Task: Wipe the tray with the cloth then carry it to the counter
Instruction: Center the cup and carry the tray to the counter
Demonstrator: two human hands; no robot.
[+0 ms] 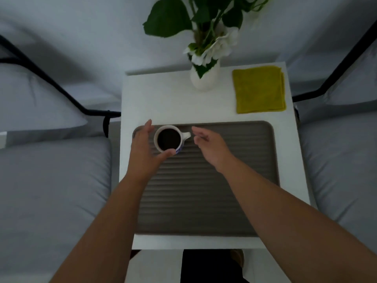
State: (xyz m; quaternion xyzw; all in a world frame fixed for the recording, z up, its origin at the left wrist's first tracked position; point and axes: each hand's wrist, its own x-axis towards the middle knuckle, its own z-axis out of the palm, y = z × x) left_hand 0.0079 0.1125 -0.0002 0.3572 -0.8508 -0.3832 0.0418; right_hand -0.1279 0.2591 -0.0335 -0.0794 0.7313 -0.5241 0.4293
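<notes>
**Mug in the way before the wipe**

The ribbed grey tray (pixel 214 180) lies flat on the white tabletop (pixel 163 99), filling its near half. A mug (pixel 169 139) full of dark drink stands in the tray's far-left corner. The left hand (pixel 143 146) cups its side, fingers spread and thumb at the base, not yet clenched; the right hand (pixel 208 142) hangs released just beside the handle.

Judged from this, clearing the mug comes first: lift it level and slowly, since it is full. The yellow cloth (pixel 260 89) lies folded at the far right, apart from the tray, beside a white vase (pixel 204 80). Bare tabletop behind the tray offers room; the side edges sit close.
</notes>
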